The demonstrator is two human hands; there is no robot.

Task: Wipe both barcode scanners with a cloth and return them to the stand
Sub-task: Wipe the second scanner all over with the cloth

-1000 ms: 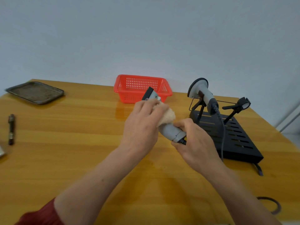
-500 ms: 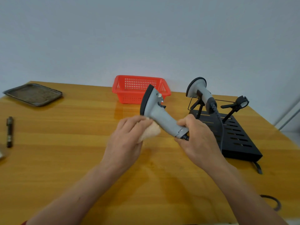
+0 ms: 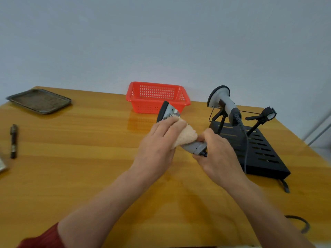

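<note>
Grey plastic scanner (image 3: 168,113), pistol-shaped w/ black-rimmed head; fluffy peach cloth (image 3: 186,136) draped over its handle. 2nd scanner (image 3: 222,102), same type, sits head-up in a fork of the black slotted metal stand (image 3: 259,151) by the table's right edge, coiled cable hanging. Red lattice basket (image 3: 157,97) at far edge; dull metal tray (image 3: 39,101) in far-left corner; dark pen (image 3: 13,140) nr left edge. Glossy yellow wood table (image 3: 71,167), plain pale wall behind. Left hand (image 3: 157,145): fingers curled, pressing cloth onto scanner, above table centre. Right hand (image 3: 218,154): fingers closed round handle base.
</note>
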